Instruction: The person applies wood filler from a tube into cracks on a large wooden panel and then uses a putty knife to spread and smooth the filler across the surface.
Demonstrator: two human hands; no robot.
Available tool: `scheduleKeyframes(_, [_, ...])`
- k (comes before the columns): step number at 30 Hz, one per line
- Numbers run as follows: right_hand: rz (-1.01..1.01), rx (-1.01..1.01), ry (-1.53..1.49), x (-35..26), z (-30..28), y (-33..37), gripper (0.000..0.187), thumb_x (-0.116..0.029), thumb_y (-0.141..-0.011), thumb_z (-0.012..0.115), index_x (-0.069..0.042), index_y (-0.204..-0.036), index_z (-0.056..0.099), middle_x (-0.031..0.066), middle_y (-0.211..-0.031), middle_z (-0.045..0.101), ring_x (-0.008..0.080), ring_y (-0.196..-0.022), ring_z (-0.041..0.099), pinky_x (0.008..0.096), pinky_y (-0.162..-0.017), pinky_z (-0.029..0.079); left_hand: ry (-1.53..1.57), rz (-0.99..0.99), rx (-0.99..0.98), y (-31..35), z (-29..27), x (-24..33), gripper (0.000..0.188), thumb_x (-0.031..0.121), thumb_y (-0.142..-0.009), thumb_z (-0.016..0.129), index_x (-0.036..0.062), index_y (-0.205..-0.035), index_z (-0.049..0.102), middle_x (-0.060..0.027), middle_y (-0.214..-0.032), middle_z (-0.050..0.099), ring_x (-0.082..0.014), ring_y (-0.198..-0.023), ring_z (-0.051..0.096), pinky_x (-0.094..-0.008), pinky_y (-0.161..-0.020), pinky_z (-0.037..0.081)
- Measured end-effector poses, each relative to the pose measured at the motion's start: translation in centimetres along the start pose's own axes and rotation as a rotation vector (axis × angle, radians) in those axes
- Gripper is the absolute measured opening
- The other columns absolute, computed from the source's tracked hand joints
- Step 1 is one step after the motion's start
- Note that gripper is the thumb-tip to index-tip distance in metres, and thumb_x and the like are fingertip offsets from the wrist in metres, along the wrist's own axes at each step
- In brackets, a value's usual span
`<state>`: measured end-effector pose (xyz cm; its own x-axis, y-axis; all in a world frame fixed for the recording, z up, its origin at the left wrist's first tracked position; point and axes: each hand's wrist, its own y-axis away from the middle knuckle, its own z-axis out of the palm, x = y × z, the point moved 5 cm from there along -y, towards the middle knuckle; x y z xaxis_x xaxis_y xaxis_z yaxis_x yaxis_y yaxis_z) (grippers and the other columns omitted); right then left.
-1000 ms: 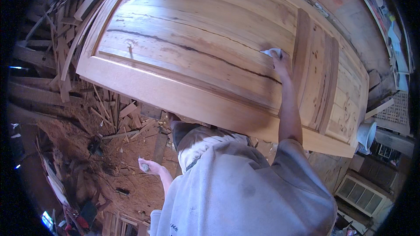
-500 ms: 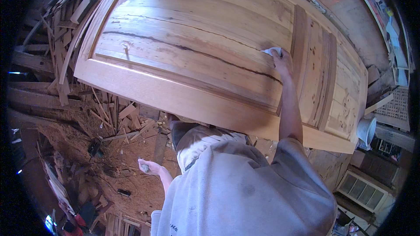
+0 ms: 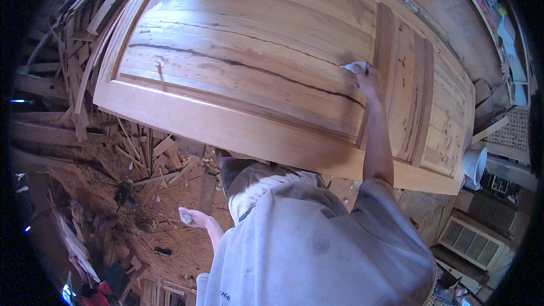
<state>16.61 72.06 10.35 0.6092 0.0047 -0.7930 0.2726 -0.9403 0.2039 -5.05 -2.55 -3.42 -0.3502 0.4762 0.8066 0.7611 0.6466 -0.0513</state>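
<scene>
A large wooden door (image 3: pixel 243 0) with a recessed plank panel lies in front of me. Two long cracks run across this panel, the nearer one (image 3: pixel 232 61) dark and wide. My right hand (image 3: pixel 368 79) reaches over the door, its fingers closed on a small white pointed object (image 3: pixel 352 67) whose kind I cannot make out. The object's tip is at the right end of the farther, thinner crack. Low on the left, away from the door, my left hand (image 3: pixel 199 219) is closed round a small greyish object (image 3: pixel 187 219), mostly hidden by the fingers.
A small pale piece (image 3: pixel 158 62) stands on the panel's left part. Scrap wood strips (image 3: pixel 71 62) are piled left of the door, with offcuts and sawdust (image 3: pixel 175 249) on the floor. A white bucket (image 3: pixel 475 165) stands at the door's right end, near a paned frame (image 3: pixel 471 243).
The view has shifted slightly, so the door appears a little farther left. Both hands keep their grips and stay in nearly the same places.
</scene>
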Motion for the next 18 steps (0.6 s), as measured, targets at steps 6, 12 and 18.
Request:
scheduleKeyframes(6, [-0.083, 0.082, 0.068, 1.6, -1.0, -0.8, 0.027, -0.028, -0.093, 0.066, -0.002, -0.099, 0.068, 0.0021, -0.068, 0.061, 0.0091, -0.053, 0.052, 0.0289, -0.047, 0.044, 0.01, 0.001, -0.004, 0.7, 0.2, 0.9, 0.048, 0.045, -0.097, 0.06, -0.0023, -0.104, 0.063, -0.0125, -0.099, 0.067, -0.0241, -0.09, 0.061, -0.0359, -0.085, 0.049])
scheduleKeyframes(12, [-0.171, 0.114, 0.172, 4.8, -1.6, -2.6, 0.022, -0.024, -0.095, 0.064, -0.002, -0.098, 0.069, -0.0007, -0.067, 0.059, 0.0076, -0.053, 0.05, 0.0276, -0.047, 0.04, 0.059, 0.018, 0.017, 0.6, 0.5, 0.6, 0.046, 0.044, -0.097, 0.06, -0.0019, -0.103, 0.064, -0.0135, -0.1, 0.069, -0.0248, -0.092, 0.064, -0.036, -0.087, 0.05])
scheduleKeyframes(18, [0.009, 0.029, 0.022, 3.4, -1.3, -1.4, 0.022, -0.025, -0.095, 0.064, -0.003, -0.097, 0.068, -0.002, -0.064, 0.055, 0.0069, -0.051, 0.047, 0.0265, -0.046, 0.039, 0.077, 0.025, 0.04, -0.6, 0.4, -0.3, 0.046, 0.043, -0.095, 0.063, -0.002, -0.103, 0.064, -0.0147, -0.102, 0.069, -0.0256, -0.094, 0.064, -0.0363, -0.088, 0.05])
